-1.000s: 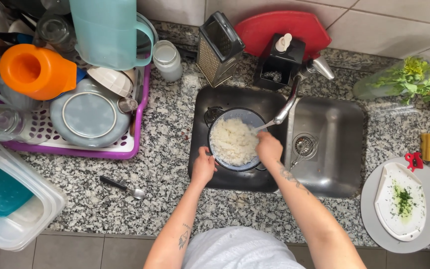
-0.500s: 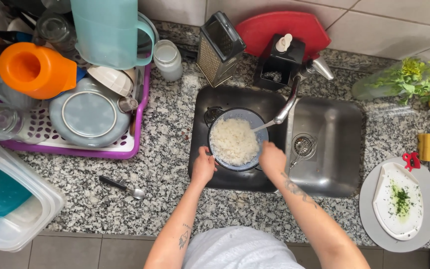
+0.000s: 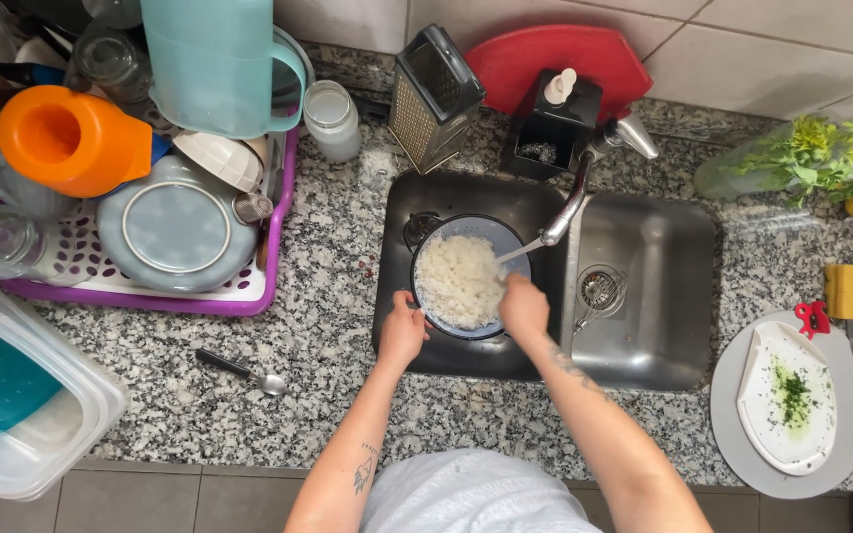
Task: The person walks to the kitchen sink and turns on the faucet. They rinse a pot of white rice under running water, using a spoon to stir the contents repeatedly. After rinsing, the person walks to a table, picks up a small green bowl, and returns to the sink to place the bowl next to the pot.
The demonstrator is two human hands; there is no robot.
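— Steel sink, left basin: a bowl of wet rice is gripped at its near rim by the left hand

— Likely heavy, slippery; right hand is closed on a utensil

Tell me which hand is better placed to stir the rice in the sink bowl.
Right. The right hand is already over the rice, under the tap's stream; the left hand grips the bowl rim, steadying it.

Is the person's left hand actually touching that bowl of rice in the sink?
Touching. The head view shows the left hand gripping the near-left rim of the blue bowl, fingers lying on its edge with no gap visible.
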